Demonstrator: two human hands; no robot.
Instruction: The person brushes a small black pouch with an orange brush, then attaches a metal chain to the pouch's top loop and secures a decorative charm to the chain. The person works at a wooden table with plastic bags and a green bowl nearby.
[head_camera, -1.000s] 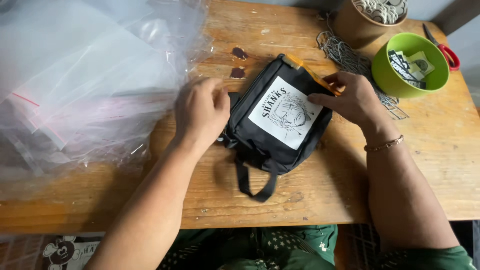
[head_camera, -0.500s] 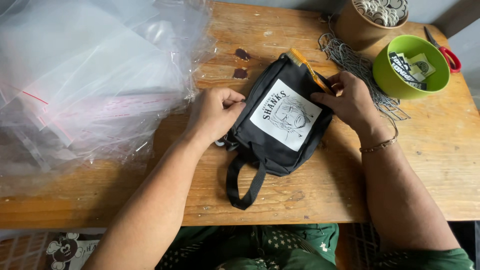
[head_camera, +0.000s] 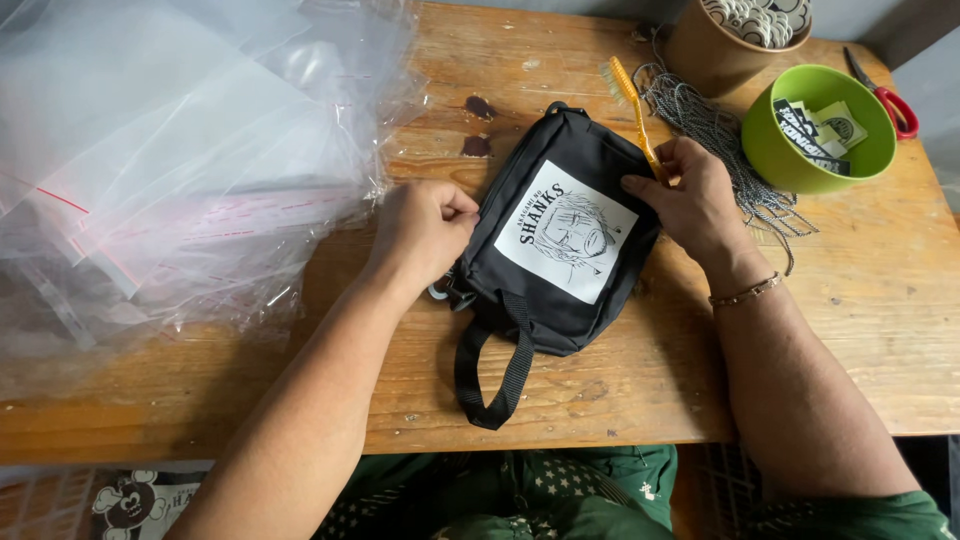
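Black pouch laid flat mid-desk, left edge pinched by the left hand, right edge and a yellow toothbrush gripped by the right hand, clear plastic bags piled at left, green bowl at right.

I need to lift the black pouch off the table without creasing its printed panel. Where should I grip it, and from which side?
Probably the strap loop of the pouch. It lies flat on the table at the near end, clear of both hands, the left hand and the right hand, and away from the white panel. Come from the near edge and hook it.
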